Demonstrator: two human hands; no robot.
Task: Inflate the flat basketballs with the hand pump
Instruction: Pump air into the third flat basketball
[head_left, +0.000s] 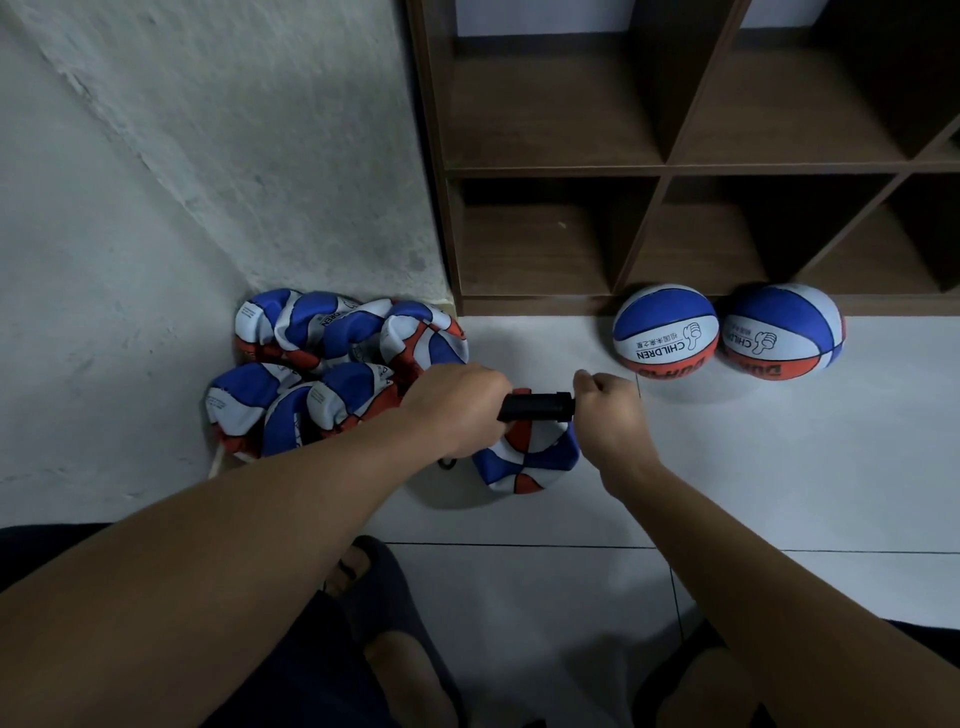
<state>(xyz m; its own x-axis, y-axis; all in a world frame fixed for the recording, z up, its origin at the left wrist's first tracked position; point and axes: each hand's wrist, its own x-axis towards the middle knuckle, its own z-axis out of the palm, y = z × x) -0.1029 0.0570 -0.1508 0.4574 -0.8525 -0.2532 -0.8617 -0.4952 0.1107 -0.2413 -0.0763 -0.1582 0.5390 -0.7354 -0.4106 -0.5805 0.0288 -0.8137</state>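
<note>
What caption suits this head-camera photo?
Both hands work a black pump over a flat basketball; two inflated balls wait nearby.

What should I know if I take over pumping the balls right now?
Left hand grips the pump body; right hand grips its handle end.
The pump is held over a flat ball on the floor in front of you.
Done: two round balls sit by the shelf.
Left: this ball, which looks barely filled, plus the pile of flat balls by the wall. I cannot see the needle, so check that it is in.
</note>
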